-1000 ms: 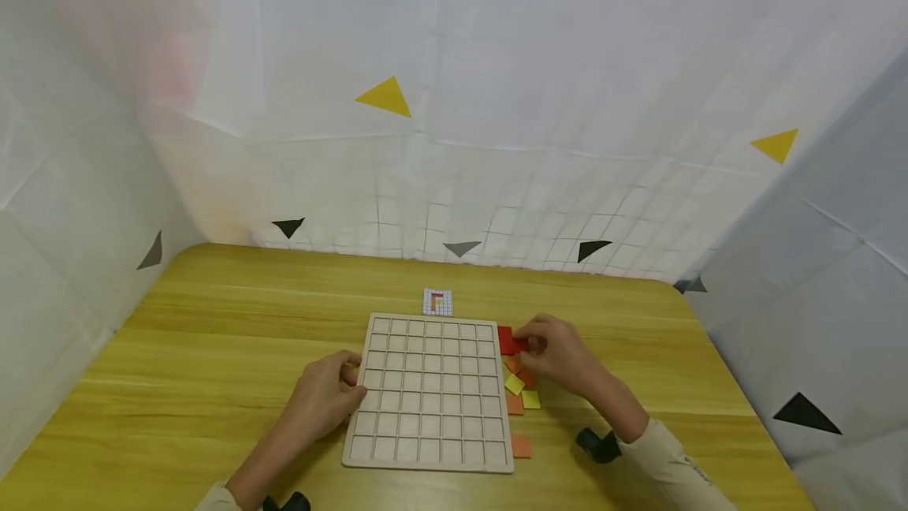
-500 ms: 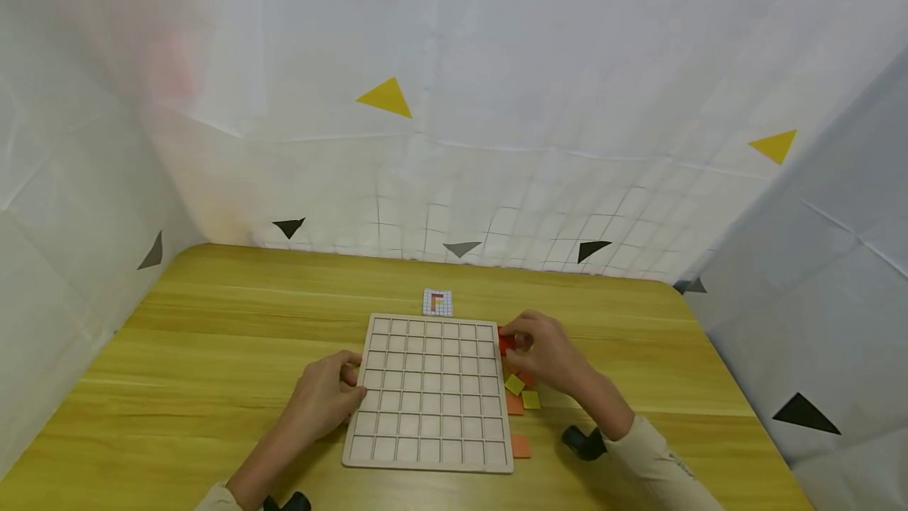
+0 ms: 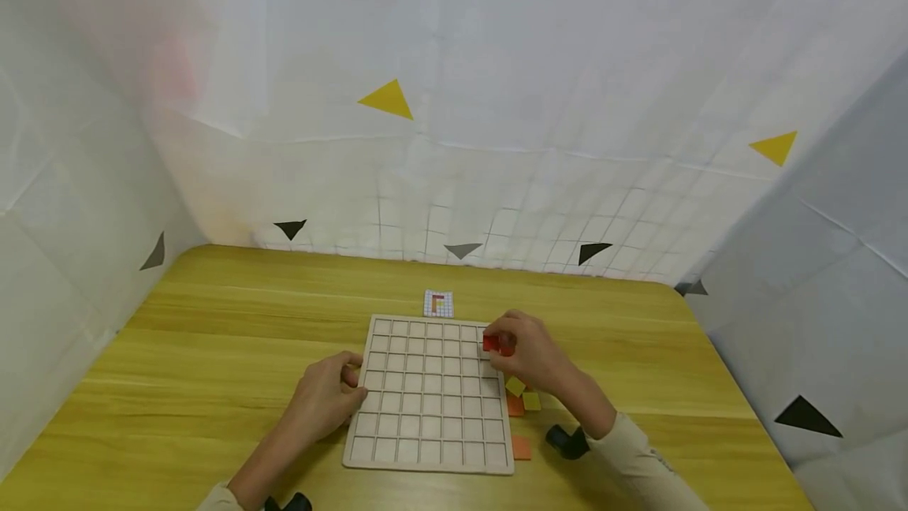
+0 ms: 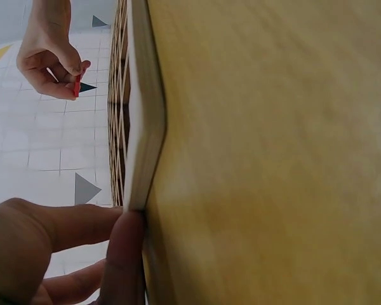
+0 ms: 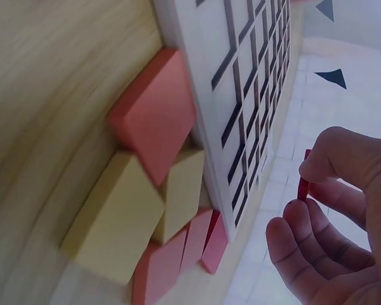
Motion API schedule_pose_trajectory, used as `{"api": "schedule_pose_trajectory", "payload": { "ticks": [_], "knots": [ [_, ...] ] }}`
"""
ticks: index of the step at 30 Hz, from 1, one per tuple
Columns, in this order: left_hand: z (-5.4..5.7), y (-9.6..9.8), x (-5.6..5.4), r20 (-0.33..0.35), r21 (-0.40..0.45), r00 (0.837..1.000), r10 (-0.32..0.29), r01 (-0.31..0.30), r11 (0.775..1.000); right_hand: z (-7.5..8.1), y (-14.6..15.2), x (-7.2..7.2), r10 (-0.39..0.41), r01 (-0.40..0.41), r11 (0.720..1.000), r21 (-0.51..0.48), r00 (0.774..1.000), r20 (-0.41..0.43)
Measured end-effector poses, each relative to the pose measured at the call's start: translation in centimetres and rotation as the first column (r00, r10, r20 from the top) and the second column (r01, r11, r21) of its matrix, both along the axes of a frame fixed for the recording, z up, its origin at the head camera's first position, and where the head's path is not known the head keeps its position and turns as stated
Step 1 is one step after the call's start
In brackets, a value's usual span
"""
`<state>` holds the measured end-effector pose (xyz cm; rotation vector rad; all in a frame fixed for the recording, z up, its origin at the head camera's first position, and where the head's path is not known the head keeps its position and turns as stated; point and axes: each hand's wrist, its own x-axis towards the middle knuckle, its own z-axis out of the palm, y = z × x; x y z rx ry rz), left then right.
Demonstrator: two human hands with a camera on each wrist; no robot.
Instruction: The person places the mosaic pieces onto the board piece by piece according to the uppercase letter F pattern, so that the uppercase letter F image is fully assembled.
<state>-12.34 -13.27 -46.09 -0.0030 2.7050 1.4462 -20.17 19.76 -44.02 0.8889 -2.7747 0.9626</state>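
A pale wooden board with a square grid point(image 3: 421, 416) lies flat on the table. At its left edge, the thumb and fingers of my left hand point(image 3: 322, 397) hold the rim; the left wrist view has the thumb point(image 4: 122, 260) against the board's side. My right hand point(image 3: 532, 353) pinches a small red square tile point(image 3: 491, 343) between thumb and fingers, over the board's upper right cells. From the right wrist view, that tile is seen edge-on, raised above the board. Beneath the right hand, another red tile point(image 5: 216, 244) lies beside the board.
Along the board's right edge lie yellow tiles point(image 3: 531, 400) and orange tiles point(image 3: 521, 448), some overlapping. Behind the board sits a small card point(image 3: 438, 303) printed with a coloured grid pattern. White sheeting point(image 3: 532, 61) with triangle stickers surrounds the wooden table point(image 3: 177, 353).
My right hand has picked a red tile from the pile and carried it left, over the board's right side. My left hand stays at the left edge.
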Motion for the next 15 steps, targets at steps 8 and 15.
{"api": "schedule_pose_trajectory", "payload": {
  "ticks": [8,15],
  "knots": [
    [0.1,0.1,0.1,0.002,-0.001,1.0,0.006,-0.006,1.0,0.1,-1.4,-0.1,0.041,-0.041,0.999,0.009,0.999,-0.009],
    [0.1,0.1,0.1,0.005,0.003,1.0,0.009,-0.009,1.0,0.2,-2.6,-0.1,0.042,-0.043,0.999,0.027,0.999,0.022]
  ]
}}
